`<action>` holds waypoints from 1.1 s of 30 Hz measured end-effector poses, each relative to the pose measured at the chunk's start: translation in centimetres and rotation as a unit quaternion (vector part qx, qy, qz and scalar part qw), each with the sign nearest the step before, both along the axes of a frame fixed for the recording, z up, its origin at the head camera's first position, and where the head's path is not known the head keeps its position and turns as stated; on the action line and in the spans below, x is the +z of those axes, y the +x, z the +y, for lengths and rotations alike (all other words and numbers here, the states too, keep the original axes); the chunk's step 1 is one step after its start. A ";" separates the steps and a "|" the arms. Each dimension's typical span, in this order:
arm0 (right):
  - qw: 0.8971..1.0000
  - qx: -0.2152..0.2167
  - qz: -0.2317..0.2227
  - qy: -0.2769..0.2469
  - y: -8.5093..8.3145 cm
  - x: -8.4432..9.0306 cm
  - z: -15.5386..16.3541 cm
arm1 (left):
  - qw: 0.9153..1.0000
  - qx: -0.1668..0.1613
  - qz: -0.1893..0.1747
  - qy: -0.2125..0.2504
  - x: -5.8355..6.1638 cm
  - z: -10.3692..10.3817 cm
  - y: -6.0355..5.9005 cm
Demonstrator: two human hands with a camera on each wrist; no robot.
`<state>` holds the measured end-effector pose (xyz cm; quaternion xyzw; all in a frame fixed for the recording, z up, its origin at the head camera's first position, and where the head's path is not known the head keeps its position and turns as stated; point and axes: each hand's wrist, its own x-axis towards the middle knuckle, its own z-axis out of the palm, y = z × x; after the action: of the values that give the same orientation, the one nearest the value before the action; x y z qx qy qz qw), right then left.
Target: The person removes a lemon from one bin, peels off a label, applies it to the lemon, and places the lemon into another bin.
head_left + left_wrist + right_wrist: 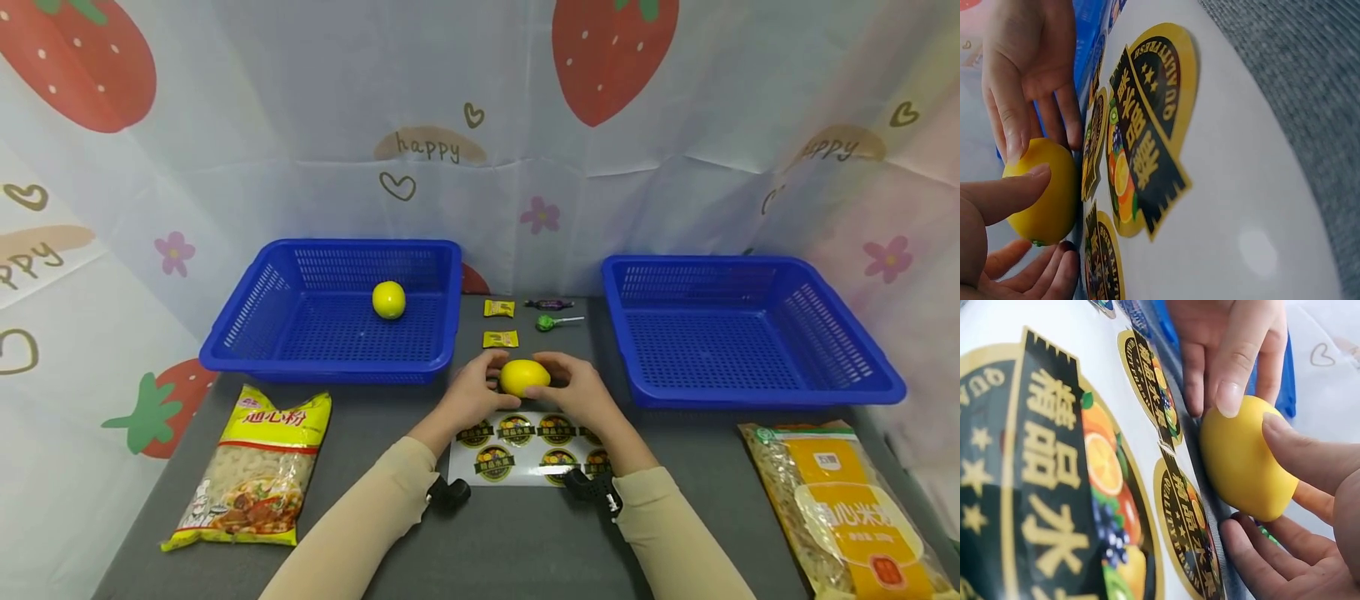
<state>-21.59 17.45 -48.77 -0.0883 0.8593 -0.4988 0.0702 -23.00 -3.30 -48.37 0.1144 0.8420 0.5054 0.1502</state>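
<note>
A yellow lemon (pixel 525 378) sits between my two hands, just beyond the sheet of fruit stickers (pixel 527 468). My left hand (pixel 471 393) holds it from the left, its thumb on the lemon's side. From the right my right hand (pixel 583 392) grips the same lemon, with fingers curled about it. Both wrist views show the thumbs against the lemon (pixel 1247 459) and its green tip low down. The sheet bears round black-and-gold labels, with a bare white gap in the lower row; my right wrist covers part of its right side.
A second yellow fruit (pixel 388 300) lies in the left blue basket (pixel 330 367). Another blue basket (pixel 765 395) stands at right. Between them lie yellow-wrapped candies (pixel 500 339), a purple candy (pixel 549 305) and a green lollipop (pixel 546 322). Food bags (pixel 255 475) flank both sides.
</note>
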 end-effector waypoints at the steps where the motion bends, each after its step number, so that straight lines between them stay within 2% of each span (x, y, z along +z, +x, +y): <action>1: 1.000 0.000 0.000 0.002 0.0 0.0 0.0 | 1.000 0.000 -0.002 0.001 0.0 0.0 0.0; 5: 1.000 -0.001 0.000 0.002 0.0 0.2 0.0 | 1.000 0.004 -0.006 0.003 0.2 0.1 0.1; 11: 1.000 -0.009 0.004 0.009 0.6 0.7 0.1 | 1.000 0.003 0.010 -0.018 0.7 -0.7 0.8; 16: 0.999 -0.036 0.020 0.019 2.1 1.7 0.2 | 0.999 0.000 0.037 -0.037 1.0 -2.0 2.1; 22: 0.994 -0.067 0.043 0.073 4.1 2.7 0.9 | 0.995 -0.020 0.073 -0.068 1.2 -3.5 4.1; 27: 0.990 -0.021 0.018 0.138 4.6 1.9 0.9 | 0.993 -0.006 0.088 -0.077 1.4 -4.4 5.3; 33: 0.972 0.015 0.016 0.236 4.7 0.8 -0.2 | 0.991 -0.008 0.107 -0.085 1.3 -4.8 5.9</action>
<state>-16.86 17.27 -48.02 -0.0897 0.9523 -0.2796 0.0827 -17.11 -8.11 -47.12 0.1611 0.8924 0.4154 0.0723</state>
